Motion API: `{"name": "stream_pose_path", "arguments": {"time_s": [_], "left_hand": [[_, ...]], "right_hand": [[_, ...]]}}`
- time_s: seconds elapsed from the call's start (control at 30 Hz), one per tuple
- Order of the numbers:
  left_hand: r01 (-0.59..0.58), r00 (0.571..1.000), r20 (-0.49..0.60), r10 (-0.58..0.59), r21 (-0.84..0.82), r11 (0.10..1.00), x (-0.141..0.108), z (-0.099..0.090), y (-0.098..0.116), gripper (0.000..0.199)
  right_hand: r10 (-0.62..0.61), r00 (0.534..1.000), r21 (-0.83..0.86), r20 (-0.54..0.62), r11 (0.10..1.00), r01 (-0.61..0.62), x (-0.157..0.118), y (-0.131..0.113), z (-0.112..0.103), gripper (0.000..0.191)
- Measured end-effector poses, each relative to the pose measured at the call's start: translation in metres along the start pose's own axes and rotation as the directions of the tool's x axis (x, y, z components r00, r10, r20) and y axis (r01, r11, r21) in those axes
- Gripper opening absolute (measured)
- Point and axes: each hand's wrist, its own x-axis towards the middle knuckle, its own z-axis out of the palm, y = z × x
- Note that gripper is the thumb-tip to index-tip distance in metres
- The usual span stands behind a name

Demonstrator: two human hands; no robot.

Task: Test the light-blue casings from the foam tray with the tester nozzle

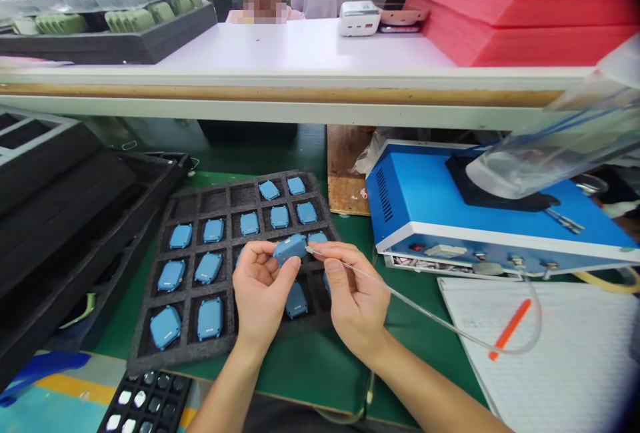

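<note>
Here, we hold a small blue case (pixel 290 250) above the near half of a black foam tray (pixel 190 354), tilted so that one end points to the right hand. Our left hand (pixel 263 293) grips it between thumb and fingertips; the thumb presses the near side, the index finger lies along the far edge, and the other fingers curl toward the palm. Our right hand (pixel 357 296) pinches a clear tube (pixel 440 323) close to its pale tip (pixel 311 249), thumb against index finger, the remaining fingers folded behind. The tip is right at the case's end, though we cannot tell whether it touches.

Below our hands, similar blue cases (pixel 210 318) sit singly in the tray's compartments. To the right, the tube crosses the green table (pixel 310 374), loops over a lined notebook (pixel 465 303) bearing an orange stick (pixel 510 329), and curves up toward the front of a blue machine (pixel 415 186). Beyond, a white shelf (pixel 280 53) spans the bench, with red foam blocks (pixel 520 13) at its right.
</note>
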Motion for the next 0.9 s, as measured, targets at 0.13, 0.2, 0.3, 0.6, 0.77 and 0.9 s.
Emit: {"name": "stream_pose_path", "arguments": {"time_s": [0.13, 0.2, 0.3, 0.6, 0.77, 0.9], "left_hand": [[-0.005, 1.000, -0.004, 0.006, 0.005, 1.000, 0.000, 0.000, 0.000, 0.028], [-0.005, 1.000, -0.005, 0.005, 0.006, 1.000, 0.000, 0.001, 0.000, 0.028], [-0.006, 1.000, -0.006, 0.006, 0.003, 1.000, 0.000, 0.001, 0.000, 0.028], [-0.035, 0.999, -0.003, 0.035, 0.033, 0.999, -0.001, 0.001, 0.000, 0.027], [-0.061, 0.998, 0.012, 0.061, 0.046, 0.997, 0.001, 0.000, -0.001, 0.026], [-0.076, 0.997, 0.000, 0.076, 0.055, 0.996, 0.005, -0.002, -0.005, 0.028]], "right_hand": [[0.000, 1.000, 0.004, -0.003, 1.000, 0.000, -0.001, 0.000, 0.000, 0.019], [-0.002, 1.000, 0.005, -0.002, 1.000, 0.002, -0.001, -0.001, 0.000, 0.019], [-0.010, 1.000, -0.001, -0.002, 1.000, 0.010, -0.001, 0.000, -0.001, 0.020], [-0.017, 1.000, -0.001, 0.004, 1.000, 0.017, 0.001, -0.001, 0.000, 0.018], [-0.021, 1.000, 0.005, -0.005, 1.000, 0.021, 0.003, -0.004, 0.001, 0.018], [-0.037, 0.999, 0.015, -0.018, 0.999, 0.037, 0.009, -0.005, 0.002, 0.018]]}}
